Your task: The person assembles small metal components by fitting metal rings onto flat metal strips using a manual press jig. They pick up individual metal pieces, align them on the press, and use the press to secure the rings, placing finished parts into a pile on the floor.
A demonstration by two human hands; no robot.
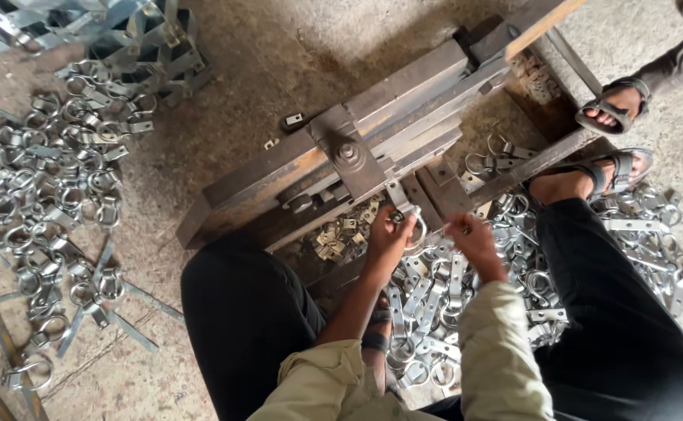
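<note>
On the floor's left edge a heap of metal ring clamps (53,179) lies apart, seemingly already handled. At centre the left hand (388,238) pinches one ring clamp (413,226) under the steel press (349,156), aligned for it. The right hand (474,242) closes on a small piece above the nearer pile (443,312), within easy reach.

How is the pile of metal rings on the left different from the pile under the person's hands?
The left pile lies spread thin over the bare floor, apart from both hands; the middle pile is heaped thick between the person's legs. The left hand holds a ring clamp just above the middle pile, and the right hand hovers over it. Both piles are shiny grey ring-shaped clamps.
</note>
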